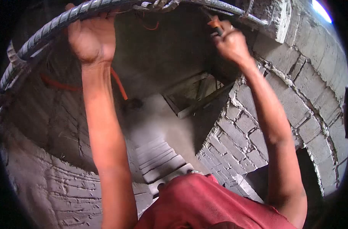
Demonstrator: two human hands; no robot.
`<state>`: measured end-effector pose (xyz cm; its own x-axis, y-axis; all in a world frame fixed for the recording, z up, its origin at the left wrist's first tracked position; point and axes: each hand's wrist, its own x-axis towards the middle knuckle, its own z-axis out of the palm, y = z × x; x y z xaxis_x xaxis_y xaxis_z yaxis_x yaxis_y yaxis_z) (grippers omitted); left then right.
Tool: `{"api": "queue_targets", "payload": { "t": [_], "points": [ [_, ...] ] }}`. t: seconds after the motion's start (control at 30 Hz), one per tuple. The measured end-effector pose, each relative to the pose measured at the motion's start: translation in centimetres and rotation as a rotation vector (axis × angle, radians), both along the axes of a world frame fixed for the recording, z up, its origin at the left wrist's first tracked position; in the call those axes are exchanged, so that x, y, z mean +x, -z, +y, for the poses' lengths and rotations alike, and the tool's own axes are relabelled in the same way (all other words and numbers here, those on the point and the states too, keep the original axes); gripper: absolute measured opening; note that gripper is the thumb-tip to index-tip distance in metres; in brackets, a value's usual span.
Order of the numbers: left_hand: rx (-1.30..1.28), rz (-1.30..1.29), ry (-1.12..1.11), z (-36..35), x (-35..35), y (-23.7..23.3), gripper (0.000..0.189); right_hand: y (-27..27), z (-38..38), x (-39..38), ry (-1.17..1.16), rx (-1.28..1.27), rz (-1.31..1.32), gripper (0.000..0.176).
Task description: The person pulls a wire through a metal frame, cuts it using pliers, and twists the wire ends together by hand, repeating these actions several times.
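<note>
Raised at the upper left in the head view, my left hand [93, 40] has its palm towards me and lies open against a thick ribbed steel bar [53, 26]. The bar crosses over its stretched fingers and partly hides them. At the upper right my right hand [232, 42] is closed round a hand tool with an orange and black handle [215, 26]. A thin metal part of the tool points up and left towards the bars overhead; its tip is lost in shadow. Between the hands, several bent rods [158, 5] hang close below the top edge.
Concrete steps [160, 160] run down below me. A block wall with rough mortar [242, 133] stands on the right, a scored grey wall [63, 187] at the lower left. An orange tube [119, 84] hangs behind my left wrist. A wooden frame [197, 95] lies beyond.
</note>
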<state>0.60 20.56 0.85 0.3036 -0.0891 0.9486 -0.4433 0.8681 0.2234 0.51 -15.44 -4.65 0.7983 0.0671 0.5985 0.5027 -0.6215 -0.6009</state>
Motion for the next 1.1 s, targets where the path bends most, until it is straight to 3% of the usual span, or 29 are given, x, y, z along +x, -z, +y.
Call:
{"api": "queue_targets", "payload": {
  "t": [0.07,0.1,0.2,0.23,0.3,0.33,0.37,0.43,0.5,0.53,0.57,0.63,0.67,0.7,0.77,0.8,0.83,0.9,0.97,1.03,1.1],
  "points": [
    [-0.023,0.021,0.013,0.3,0.3,0.0,0.045,-1.6,-2.6,1.0,0.478,-0.58,-0.613,0.04],
    [-0.032,0.023,0.011,0.1,0.0,0.1,0.045,-0.2,-1.1,1.6,0.401,-0.466,-0.628,0.036],
    [-0.092,-0.012,-0.085,-1.7,-1.1,-0.2,0.045,2.6,5.5,1.0,-0.054,0.405,0.076,0.025],
    [-0.099,-0.102,-0.149,-2.4,-2.0,-0.3,0.034,2.9,7.0,0.5,-0.347,0.759,0.245,0.018],
    [-0.09,-0.17,-0.196,-3.1,-2.6,0.4,0.024,2.1,7.8,-1.1,-1.105,1.089,0.536,0.016],
    [-0.167,-0.089,-0.199,-3.3,-2.8,0.4,0.024,2.0,6.8,-0.9,-0.986,1.0,0.547,0.016],
    [-0.241,-0.008,-0.198,-3.4,-2.8,0.4,0.025,1.9,5.7,-1.3,-0.352,0.804,0.441,0.017],
    [-0.165,-0.025,-0.159,-3.2,-2.7,0.6,0.023,0.1,0.4,-2.3,0.011,0.101,0.083,0.017],
    [-0.108,-0.048,-0.138,-3.3,-3.1,0.6,0.022,-2.5,-1.3,-3.3,0.036,-0.039,0.184,0.019],
    [-0.21,-0.046,-0.22,-4.1,-3.3,0.5,0.021,-3.2,-1.4,-4.1,-0.08,0.084,0.499,0.015],
    [-0.312,-0.045,-0.301,-4.6,-3.4,0.4,0.02,-2.7,-0.6,-4.6,-0.075,0.083,0.501,0.015],
    [-0.316,-0.033,-0.314,-4.2,-2.3,0.5,0.02,-1.4,2.8,-5.3,-0.616,0.828,0.776,0.011],
    [-0.315,-0.026,-0.327,-4.0,-1.7,0.3,0.021,-0.5,4.2,-5.3,-0.651,0.926,0.688,0.008],
    [-0.321,-0.03,-0.331,-3.9,-1.3,0.2,0.021,0.1,5.3,-5.2,-0.849,1.068,0.71,0.007],
    [-0.233,-0.233,-0.246,-3.3,-0.8,0.0,0.025,1.0,6.8,-4.1,-0.686,1.008,0.561,0.006],
    [-0.235,-0.205,-0.256,-4.0,-2.2,0.1,0.026,2.0,6.1,-2.3,-0.417,0.871,0.457,0.012],
    [-0.23,-0.203,-0.254,-4.0,-2.4,-0.1,0.026,2.3,2.9,-0.4,-0.314,0.581,0.376,0.02],
    [-0.201,0.028,-0.287,-4.0,-2.6,0.2,0.025,1.9,-1.7,2.1,0.231,-0.301,-0.43,0.029],
    [-0.296,0.123,-0.286,-4.6,-2.2,-0.7,0.025,0.1,-2.8,2.8,0.367,-0.494,-0.443,0.037],
    [-0.491,0.31,-0.284,-5.3,-2.1,-1.2,0.026,1.0,-2.9,7.0,0.372,-0.432,-0.502,0.039],
    [-0.453,0.249,-0.335,-5.4,-2.9,-1.8,0.025,0.8,0.2,9.5,0.354,-0.346,-0.671,0.041]
  ]
}}
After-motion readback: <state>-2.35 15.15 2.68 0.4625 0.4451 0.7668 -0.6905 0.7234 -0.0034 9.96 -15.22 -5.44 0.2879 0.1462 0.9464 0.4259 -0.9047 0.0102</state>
